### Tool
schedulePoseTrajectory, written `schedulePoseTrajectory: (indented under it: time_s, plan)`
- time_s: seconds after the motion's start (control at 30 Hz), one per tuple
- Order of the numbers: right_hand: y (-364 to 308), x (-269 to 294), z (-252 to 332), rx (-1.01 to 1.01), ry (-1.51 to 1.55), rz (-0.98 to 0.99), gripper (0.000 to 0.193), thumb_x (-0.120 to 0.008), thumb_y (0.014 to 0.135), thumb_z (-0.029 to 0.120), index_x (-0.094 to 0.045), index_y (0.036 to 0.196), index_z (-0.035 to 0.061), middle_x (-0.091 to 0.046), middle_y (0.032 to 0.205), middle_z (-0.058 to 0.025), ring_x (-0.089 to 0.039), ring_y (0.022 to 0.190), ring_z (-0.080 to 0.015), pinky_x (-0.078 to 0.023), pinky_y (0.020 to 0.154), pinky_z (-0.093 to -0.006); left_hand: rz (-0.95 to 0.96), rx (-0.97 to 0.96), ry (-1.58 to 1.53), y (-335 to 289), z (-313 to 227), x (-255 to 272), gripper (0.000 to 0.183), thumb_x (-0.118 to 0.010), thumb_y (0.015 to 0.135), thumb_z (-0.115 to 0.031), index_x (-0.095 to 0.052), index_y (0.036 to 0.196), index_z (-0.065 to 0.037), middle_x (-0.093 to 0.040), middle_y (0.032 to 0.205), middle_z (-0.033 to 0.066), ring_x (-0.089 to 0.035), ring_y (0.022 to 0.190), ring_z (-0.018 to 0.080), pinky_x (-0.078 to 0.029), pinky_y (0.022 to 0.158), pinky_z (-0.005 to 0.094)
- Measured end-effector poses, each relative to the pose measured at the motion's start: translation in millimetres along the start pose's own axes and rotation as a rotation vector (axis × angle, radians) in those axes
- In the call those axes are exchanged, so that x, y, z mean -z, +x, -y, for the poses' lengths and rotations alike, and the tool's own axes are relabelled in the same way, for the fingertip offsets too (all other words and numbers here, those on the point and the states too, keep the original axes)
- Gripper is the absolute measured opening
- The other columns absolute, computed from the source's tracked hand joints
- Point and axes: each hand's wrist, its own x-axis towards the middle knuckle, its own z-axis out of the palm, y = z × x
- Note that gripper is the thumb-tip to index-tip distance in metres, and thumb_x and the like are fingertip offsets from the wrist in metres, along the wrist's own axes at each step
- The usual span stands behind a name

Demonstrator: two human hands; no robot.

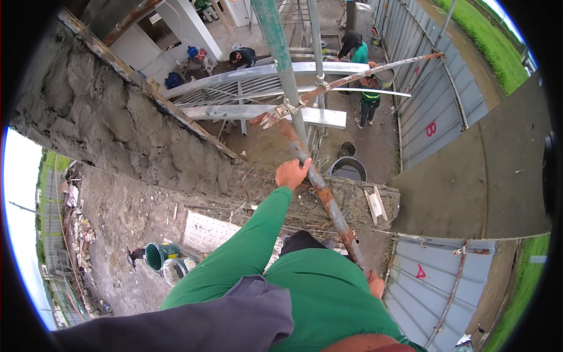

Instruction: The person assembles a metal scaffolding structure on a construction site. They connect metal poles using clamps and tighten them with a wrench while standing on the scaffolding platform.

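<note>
The left hand (pixel 293 174) is closed around a rusty pipe (pixel 334 211), which slants across the ledge (pixel 358 192). The right hand (pixel 376 285) is at the pipe's lower end; how closed, I cannot tell. A wooden piece (pixel 376 205) lies near the ledge's right edge.

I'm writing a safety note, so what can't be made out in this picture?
In the head view:
Right hand: partly hidden by the green shirt; grip unclear.
Pipe: lower end hidden around the hand and shirt.
Dark shape beyond the shirt: partly covered by it, unidentifiable.
Green bucket: contents too small and shadowed.
Stooping worker: hands too small to tell.
</note>
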Motion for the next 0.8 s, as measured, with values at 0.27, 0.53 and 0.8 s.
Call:
schedulePoseTrajectory:
  time_s: [0.27, 0.53, 0.8]
  plan:
    - [-4, 8, 4, 0.008, 0.006, -0.03, 0.05, -0.079, 0.084, 0.054, -0.07, 0.108, 0.0106, -0.075, 0.087, -0.0273, -0.075, 0.088, -0.0495, -0.058, 0.08, -0.0608, 0.0, 0.001, -0.012, 0, 0, 1, 0.072, -0.052, 0.102, -0.071, -0.075, 0.086, -0.005, -0.075, 0.085, 0.0249, -0.071, 0.087, 0.0488, -0.055, 0.078, 0.0605]
    - [-9, 12, 10, 0.044, 0.051, -0.041, 0.054, -0.082, 0.079, 0.053, -0.07, 0.11, 0.0101, -0.075, 0.087, -0.0283, -0.073, 0.089, -0.0505, -0.057, 0.08, -0.0613, 0.0, -0.01, -0.006, 3, 0, -2, 0.071, -0.053, 0.101, -0.07, -0.078, 0.086, -0.005, -0.076, 0.086, 0.0234, -0.073, 0.085, 0.0463, -0.057, 0.076, 0.0584]
    - [42, 35, 0, 0.168, -0.16, 0.385, 0.06, -0.095, 0.068, 0.028, -0.073, 0.118, 0.0038, -0.076, 0.113, -0.0284, -0.072, 0.11, -0.0452, -0.058, 0.094, -0.0536, -0.001, 0.036, -0.007, 3, 11, -9, 0.072, -0.055, 0.099, -0.073, -0.077, 0.083, -0.006, -0.076, 0.083, 0.0215, -0.073, 0.083, 0.0452, -0.056, 0.072, 0.0573]
